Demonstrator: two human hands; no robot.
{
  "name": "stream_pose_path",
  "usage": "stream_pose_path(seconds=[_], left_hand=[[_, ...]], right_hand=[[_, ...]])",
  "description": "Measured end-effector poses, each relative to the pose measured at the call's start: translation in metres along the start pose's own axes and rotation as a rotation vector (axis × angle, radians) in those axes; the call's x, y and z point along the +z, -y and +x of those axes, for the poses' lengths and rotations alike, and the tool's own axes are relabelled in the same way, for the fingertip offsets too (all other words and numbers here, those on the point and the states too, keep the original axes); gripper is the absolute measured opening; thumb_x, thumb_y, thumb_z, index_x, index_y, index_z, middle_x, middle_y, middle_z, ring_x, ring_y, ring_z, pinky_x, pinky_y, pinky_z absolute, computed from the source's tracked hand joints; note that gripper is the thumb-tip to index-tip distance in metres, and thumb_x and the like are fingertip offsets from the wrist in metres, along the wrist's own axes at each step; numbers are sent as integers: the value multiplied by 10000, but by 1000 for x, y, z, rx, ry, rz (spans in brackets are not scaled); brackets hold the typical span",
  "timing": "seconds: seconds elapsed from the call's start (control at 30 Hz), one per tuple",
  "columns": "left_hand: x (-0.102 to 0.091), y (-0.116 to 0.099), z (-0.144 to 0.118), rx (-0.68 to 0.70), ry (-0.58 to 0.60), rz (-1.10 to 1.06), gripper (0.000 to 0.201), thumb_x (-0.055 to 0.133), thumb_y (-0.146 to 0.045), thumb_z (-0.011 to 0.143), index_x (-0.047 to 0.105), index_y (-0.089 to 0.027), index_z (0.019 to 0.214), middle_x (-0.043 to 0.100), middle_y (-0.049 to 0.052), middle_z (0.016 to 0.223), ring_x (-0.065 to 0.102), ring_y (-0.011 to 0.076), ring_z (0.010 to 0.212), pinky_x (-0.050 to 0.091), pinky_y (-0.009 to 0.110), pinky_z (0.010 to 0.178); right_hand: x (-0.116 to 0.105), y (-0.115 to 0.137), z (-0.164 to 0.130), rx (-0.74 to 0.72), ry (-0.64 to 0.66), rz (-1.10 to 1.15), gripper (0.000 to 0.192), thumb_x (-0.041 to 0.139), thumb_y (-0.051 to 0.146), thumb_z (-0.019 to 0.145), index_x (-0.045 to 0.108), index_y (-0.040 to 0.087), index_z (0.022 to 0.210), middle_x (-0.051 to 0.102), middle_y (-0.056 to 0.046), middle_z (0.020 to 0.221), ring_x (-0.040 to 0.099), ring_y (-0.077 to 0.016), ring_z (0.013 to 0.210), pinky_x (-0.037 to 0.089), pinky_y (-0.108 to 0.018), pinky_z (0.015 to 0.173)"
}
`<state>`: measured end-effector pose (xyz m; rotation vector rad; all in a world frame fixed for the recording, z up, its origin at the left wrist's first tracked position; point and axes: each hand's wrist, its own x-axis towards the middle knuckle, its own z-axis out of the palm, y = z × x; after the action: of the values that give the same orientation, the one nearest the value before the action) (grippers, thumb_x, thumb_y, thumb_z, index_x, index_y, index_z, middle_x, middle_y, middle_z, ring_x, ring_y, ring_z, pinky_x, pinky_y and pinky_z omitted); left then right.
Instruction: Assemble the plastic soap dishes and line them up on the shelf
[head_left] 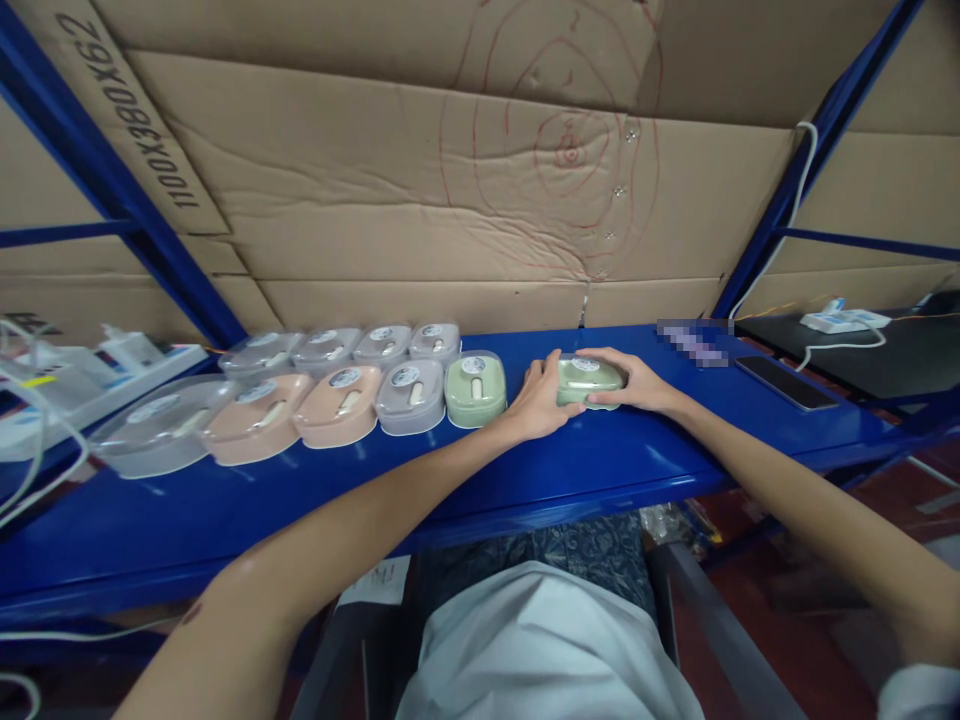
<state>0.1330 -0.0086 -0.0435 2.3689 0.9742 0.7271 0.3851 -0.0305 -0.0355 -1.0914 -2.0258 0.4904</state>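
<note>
Fingers of my left hand [541,400] are gripping one end of a green lidded container [589,378], and my right hand [637,378] is grasping the other, so both hands are holding it, nothing released. Each thumb is pressing along the near side, while the right fingers are reaching over the far edge of the lid. A round label is showing on top, between my hands. We're working low over a blue shelf [652,450], though I'm not able to tell whether the base is touching it.

Over to my left, the line-up is standing close together in two rows! Just beside my left hand, a second green container [476,392] is closing the front row; next along, a small grey container [411,405] is sitting, then two pink containers [337,412], and a larger grey container [165,430] is holding the far left. Behind them, four grey containers [326,350] are lining up. Farther left, white cables [45,470] are looping. Out on the right, well apart from my hands, a dark phone [786,382] is lying flat. Behind it all, a cardboard sheet [360,170] is wearing red hand-drawn rings.
</note>
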Motion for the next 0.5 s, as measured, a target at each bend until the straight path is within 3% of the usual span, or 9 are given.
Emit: stream_pose_path(seconds=[0.2,0.37,0.5], left_hand=[[-6,-8,-3,-27,13,-1,1049,812,-425,891,194,-177,1701,407,256,1653,380,480,1581,373,622,1261],[-6,-11,-4,-64,-3,-26,1180,845,-425,868,84,-141,1724,303,299,1728,300,480,1629,318,617,1296],[-3,-11,-2,-77,-27,-30,1242,865,-417,852,33,-118,1726,293,316,1731,298,471,1632,291,605,1310]], right_hand=[[-1,-7,2,19,-11,87,773,978,502,713,724,379,1433,721,-67,1394,679,-366,1306,487,-598,1197],[0,-5,1,144,-17,303,761,997,471,694,744,380,1406,727,-49,1464,646,-371,1400,474,-602,1232],[-7,-10,3,195,-129,422,672,924,560,785,748,332,1392,745,-71,1451,676,-355,1376,494,-576,1221]])
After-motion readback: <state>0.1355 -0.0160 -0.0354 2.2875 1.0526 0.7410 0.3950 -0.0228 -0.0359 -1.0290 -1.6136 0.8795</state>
